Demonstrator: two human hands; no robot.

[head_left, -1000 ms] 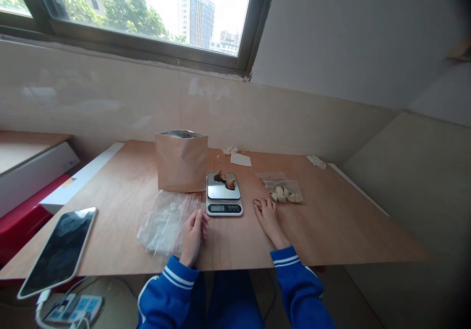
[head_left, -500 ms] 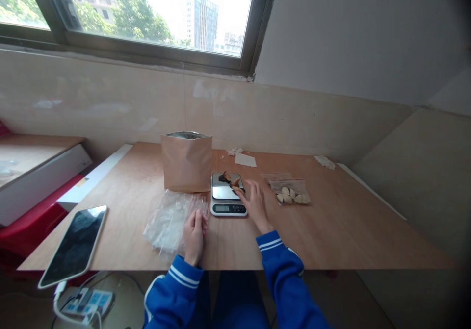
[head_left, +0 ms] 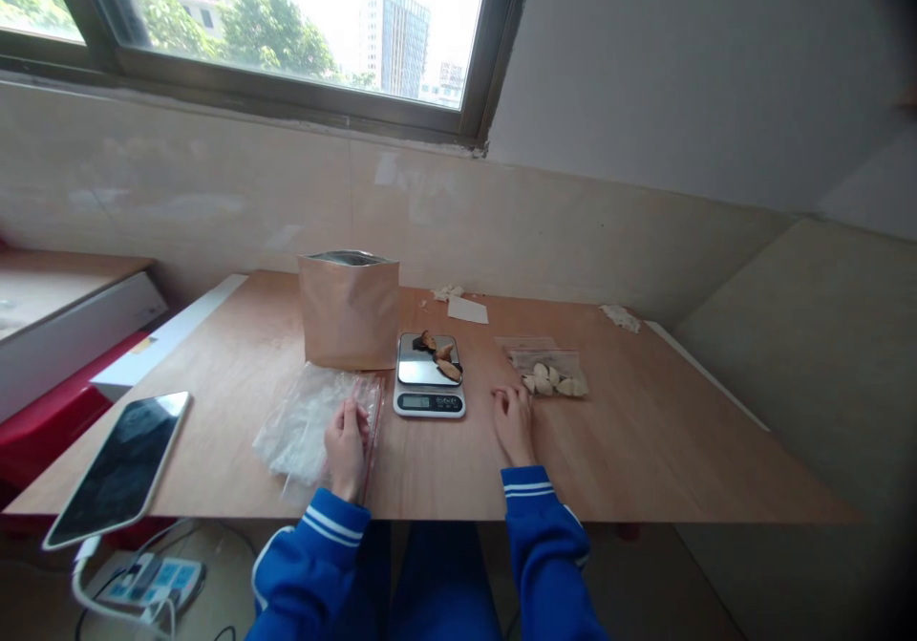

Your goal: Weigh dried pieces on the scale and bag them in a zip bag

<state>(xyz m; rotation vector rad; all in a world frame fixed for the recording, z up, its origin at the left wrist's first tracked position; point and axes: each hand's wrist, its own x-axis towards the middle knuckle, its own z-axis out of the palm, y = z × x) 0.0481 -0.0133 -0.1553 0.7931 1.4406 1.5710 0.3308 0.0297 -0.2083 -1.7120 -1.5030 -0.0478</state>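
Note:
A digital kitchen scale (head_left: 430,404) stands mid-table with several dried brown, dark-edged pieces (head_left: 445,362) on its metal plate. My left hand (head_left: 347,445) is closed in a pinch over the red-edged side of some clear zip bags (head_left: 297,431); what its fingers hold, if anything, is hidden. Right of the scale, my right hand (head_left: 514,423) rests on the table with its fingers curled in and nothing seen in them. Close to its fingertips lies a clear zip bag (head_left: 573,362) of pale dried slices (head_left: 550,380).
An upright brown pouch (head_left: 349,316), open at its top, stands behind the clear bags. A white card (head_left: 468,310) and crumpled tissue (head_left: 620,317) lie toward the back. A tablet (head_left: 118,469) with a cable plugged in overhangs the front left edge, above a power strip (head_left: 150,579).
My right hand has drawn back from the dried pieces on the scale to the table on its right, and its fingers have curled in. The view has shifted slightly right.

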